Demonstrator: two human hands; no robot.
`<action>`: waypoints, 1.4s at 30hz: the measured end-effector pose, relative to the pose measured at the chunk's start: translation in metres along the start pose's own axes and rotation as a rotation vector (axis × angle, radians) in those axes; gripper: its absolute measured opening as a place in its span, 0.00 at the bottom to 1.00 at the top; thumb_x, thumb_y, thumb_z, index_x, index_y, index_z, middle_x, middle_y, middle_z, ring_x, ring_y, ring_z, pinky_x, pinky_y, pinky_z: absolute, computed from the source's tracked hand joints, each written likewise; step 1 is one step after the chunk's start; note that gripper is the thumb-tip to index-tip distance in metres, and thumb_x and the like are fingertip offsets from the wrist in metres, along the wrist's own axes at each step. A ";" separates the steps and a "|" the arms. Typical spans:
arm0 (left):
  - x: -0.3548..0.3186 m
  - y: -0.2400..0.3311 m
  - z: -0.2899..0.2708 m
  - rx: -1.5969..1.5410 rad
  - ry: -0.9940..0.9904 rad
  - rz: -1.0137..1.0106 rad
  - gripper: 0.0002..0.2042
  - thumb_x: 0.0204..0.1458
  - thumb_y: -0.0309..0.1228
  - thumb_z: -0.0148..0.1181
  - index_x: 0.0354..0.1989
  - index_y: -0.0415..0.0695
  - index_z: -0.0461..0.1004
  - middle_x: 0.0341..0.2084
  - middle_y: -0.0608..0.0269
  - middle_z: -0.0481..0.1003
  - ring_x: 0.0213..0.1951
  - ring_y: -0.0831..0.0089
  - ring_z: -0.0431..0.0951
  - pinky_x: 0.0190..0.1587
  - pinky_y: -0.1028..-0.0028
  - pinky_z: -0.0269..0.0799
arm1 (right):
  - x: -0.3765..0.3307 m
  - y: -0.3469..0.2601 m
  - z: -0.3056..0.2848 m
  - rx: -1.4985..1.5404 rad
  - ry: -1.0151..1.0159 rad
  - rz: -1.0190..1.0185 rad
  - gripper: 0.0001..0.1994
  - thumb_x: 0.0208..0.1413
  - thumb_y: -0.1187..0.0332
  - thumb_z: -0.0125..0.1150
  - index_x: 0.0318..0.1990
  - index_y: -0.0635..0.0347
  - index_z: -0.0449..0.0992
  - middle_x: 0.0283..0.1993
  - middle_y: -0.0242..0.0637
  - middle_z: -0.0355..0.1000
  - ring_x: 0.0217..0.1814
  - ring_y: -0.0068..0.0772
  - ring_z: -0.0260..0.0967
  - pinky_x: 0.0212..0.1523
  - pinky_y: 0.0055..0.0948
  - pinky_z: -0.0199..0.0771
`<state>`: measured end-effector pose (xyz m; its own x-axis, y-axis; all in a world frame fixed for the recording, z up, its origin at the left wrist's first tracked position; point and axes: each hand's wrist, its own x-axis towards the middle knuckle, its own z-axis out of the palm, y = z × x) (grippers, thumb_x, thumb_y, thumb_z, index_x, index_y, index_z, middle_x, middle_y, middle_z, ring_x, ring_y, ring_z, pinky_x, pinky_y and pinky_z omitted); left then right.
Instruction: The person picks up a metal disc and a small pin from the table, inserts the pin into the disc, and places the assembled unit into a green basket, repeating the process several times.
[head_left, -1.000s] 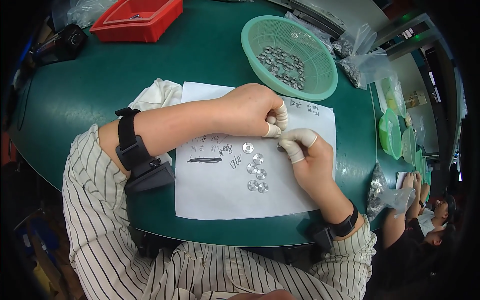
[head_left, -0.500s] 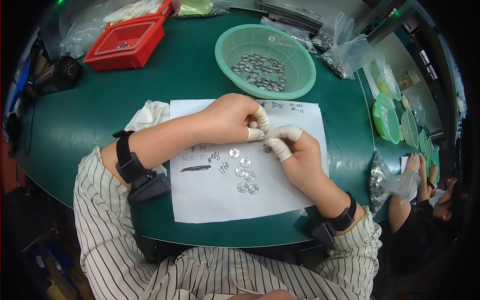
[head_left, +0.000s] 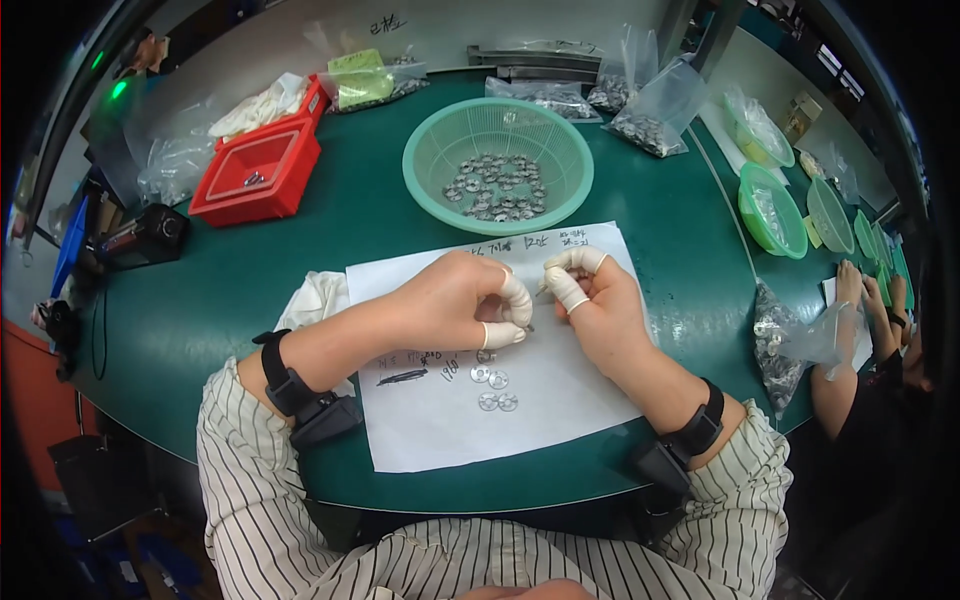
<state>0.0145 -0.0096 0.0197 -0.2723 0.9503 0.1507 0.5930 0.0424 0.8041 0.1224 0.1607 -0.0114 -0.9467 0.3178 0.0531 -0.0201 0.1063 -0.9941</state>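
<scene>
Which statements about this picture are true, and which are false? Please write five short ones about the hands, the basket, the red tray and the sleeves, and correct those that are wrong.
1. White covers are on some fingers of the left hand and the right hand. True.
2. The green basket holds small metal discs. True.
3. The red tray stands to the right of the basket. False: the red tray stands to its left.
4. The right hand lies flat with straight fingers. False: its fingers are bent, over the white sheet.
5. The person's sleeves are light with dark stripes. True.
</scene>
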 end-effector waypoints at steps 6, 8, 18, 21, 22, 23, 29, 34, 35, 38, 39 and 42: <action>0.002 0.008 -0.020 -0.201 0.639 -0.024 0.05 0.45 0.22 0.64 0.29 0.40 0.74 0.26 0.71 0.74 0.26 0.87 0.69 0.29 0.84 0.66 | 0.001 0.005 0.002 -0.030 -0.065 -0.024 0.04 0.58 0.70 0.55 0.37 0.60 0.71 0.30 0.29 0.72 0.27 0.15 0.64 0.29 0.16 0.65; 0.006 0.000 -0.028 -0.062 0.731 -0.085 0.06 0.45 0.25 0.65 0.32 0.41 0.75 0.27 0.70 0.74 0.27 0.86 0.69 0.28 0.83 0.65 | 0.002 0.007 0.001 -0.067 -0.061 -0.059 0.04 0.58 0.70 0.55 0.37 0.61 0.71 0.30 0.29 0.72 0.29 0.16 0.66 0.30 0.17 0.66; -0.008 0.018 -0.044 0.189 -0.177 -0.275 0.10 0.41 0.31 0.68 0.31 0.40 0.78 0.23 0.63 0.76 0.24 0.76 0.73 0.29 0.76 0.69 | 0.003 0.005 0.002 -0.072 -0.080 -0.050 0.04 0.58 0.70 0.55 0.37 0.61 0.71 0.30 0.29 0.72 0.31 0.16 0.68 0.30 0.17 0.66; -0.004 0.011 -0.035 0.203 -0.355 -0.335 0.12 0.40 0.31 0.68 0.33 0.40 0.78 0.24 0.59 0.77 0.27 0.70 0.77 0.31 0.73 0.71 | 0.002 0.005 -0.001 -0.110 -0.082 -0.065 0.05 0.58 0.70 0.55 0.37 0.61 0.71 0.30 0.29 0.72 0.31 0.15 0.67 0.30 0.17 0.66; -0.002 0.008 -0.030 0.183 -0.306 -0.294 0.11 0.40 0.30 0.69 0.33 0.40 0.78 0.24 0.62 0.75 0.25 0.73 0.74 0.29 0.75 0.69 | 0.001 0.005 -0.002 -0.104 -0.088 -0.058 0.05 0.57 0.70 0.56 0.38 0.61 0.71 0.31 0.29 0.72 0.31 0.15 0.66 0.30 0.17 0.66; 0.001 0.006 -0.024 0.168 -0.255 -0.254 0.11 0.40 0.28 0.69 0.32 0.40 0.77 0.23 0.65 0.74 0.24 0.76 0.72 0.27 0.77 0.68 | 0.000 0.005 -0.003 -0.095 -0.095 -0.055 0.05 0.57 0.70 0.56 0.38 0.61 0.72 0.31 0.29 0.72 0.31 0.15 0.66 0.30 0.17 0.66; 0.003 -0.009 0.003 0.064 0.047 -0.073 0.08 0.42 0.26 0.68 0.30 0.40 0.77 0.25 0.64 0.72 0.26 0.76 0.71 0.27 0.77 0.67 | -0.003 0.004 -0.001 -0.196 -0.119 -0.088 0.05 0.56 0.72 0.58 0.37 0.64 0.73 0.32 0.30 0.72 0.31 0.15 0.66 0.31 0.17 0.67; 0.004 -0.017 0.001 0.091 -0.020 -0.087 0.06 0.41 0.25 0.68 0.28 0.42 0.77 0.24 0.64 0.71 0.26 0.74 0.72 0.27 0.76 0.67 | -0.006 0.006 -0.003 -0.298 -0.138 -0.118 0.05 0.55 0.74 0.58 0.37 0.64 0.73 0.31 0.30 0.72 0.32 0.16 0.67 0.33 0.17 0.69; 0.003 -0.016 0.000 0.078 -0.008 -0.087 0.06 0.41 0.25 0.68 0.28 0.42 0.77 0.24 0.64 0.71 0.26 0.74 0.72 0.27 0.76 0.67 | -0.005 0.006 -0.003 -0.317 -0.137 -0.128 0.04 0.55 0.74 0.59 0.37 0.64 0.73 0.31 0.29 0.72 0.32 0.16 0.67 0.33 0.17 0.69; 0.000 -0.017 -0.001 0.067 0.027 -0.088 0.06 0.41 0.29 0.66 0.27 0.42 0.77 0.23 0.61 0.71 0.27 0.67 0.73 0.30 0.69 0.69 | -0.006 0.001 -0.002 -0.373 -0.139 -0.120 0.04 0.54 0.75 0.59 0.37 0.64 0.73 0.31 0.29 0.72 0.31 0.16 0.67 0.33 0.17 0.68; -0.001 -0.018 -0.002 0.103 0.014 -0.072 0.06 0.41 0.30 0.65 0.27 0.43 0.78 0.23 0.61 0.71 0.27 0.67 0.73 0.31 0.69 0.69 | -0.006 0.001 -0.001 -0.386 -0.148 -0.115 0.04 0.54 0.75 0.59 0.37 0.64 0.73 0.31 0.29 0.72 0.31 0.16 0.67 0.33 0.17 0.68; -0.002 -0.020 -0.002 0.119 0.006 -0.060 0.06 0.41 0.31 0.65 0.27 0.43 0.78 0.23 0.61 0.71 0.28 0.66 0.74 0.31 0.69 0.69 | -0.005 0.000 0.001 -0.388 -0.162 -0.120 0.04 0.54 0.75 0.59 0.36 0.64 0.73 0.30 0.29 0.72 0.31 0.16 0.67 0.33 0.17 0.68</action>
<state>0.0015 -0.0134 0.0046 -0.3145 0.9431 0.1083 0.6613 0.1358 0.7377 0.1273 0.1582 -0.0115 -0.9838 0.1331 0.1198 -0.0399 0.4891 -0.8713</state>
